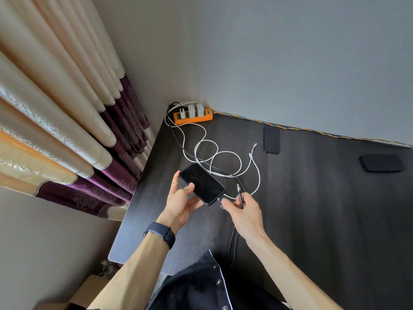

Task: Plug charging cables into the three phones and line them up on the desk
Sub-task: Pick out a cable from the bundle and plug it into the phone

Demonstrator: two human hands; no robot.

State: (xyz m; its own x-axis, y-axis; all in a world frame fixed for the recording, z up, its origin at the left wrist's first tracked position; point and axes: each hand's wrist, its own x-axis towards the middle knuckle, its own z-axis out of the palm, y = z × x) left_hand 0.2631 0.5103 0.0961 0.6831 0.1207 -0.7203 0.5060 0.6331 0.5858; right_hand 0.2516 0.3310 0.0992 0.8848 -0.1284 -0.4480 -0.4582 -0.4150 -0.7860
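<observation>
- At centre frame, a black phone (202,183), dark screen up, held above the bench (312,198), its lower end angled toward the lower right.
- Gripped from the left by the left hand (181,202): thumb on the screen's near edge, fingers curled round the far side and underneath. Ring on one finger, dark watch (159,234) on the wrist.
- Right hand (243,211) just right of the phone's lower end, thumb and forefinger pinched on a small connector (220,200) touching that end. Whether seated in the port, cannot tell.
- Caught in the same right hand, a dark braided cable (240,195), metal plug pointing up past the fingers, the rest trailing toward the bottom of the frame.
- Hands close together, meeting only through the phone.
- Behind the phone, white cables (223,157) lying in loops on the bench and running up to white chargers (192,110) in an orange power strip (193,117), at the bench's far left corner against the wall. Two loose white plug ends right of the loops.
- Second phone (271,139) flat on the bench near the wall, right of centre.
- Third phone (382,163) flat near the right edge of the frame, well apart from the second.
- Yellow-and-blue cord (312,130) along the bench's far edge, from the strip toward the right.
- Cream and purple curtain (67,119) across the left of the frame.
</observation>
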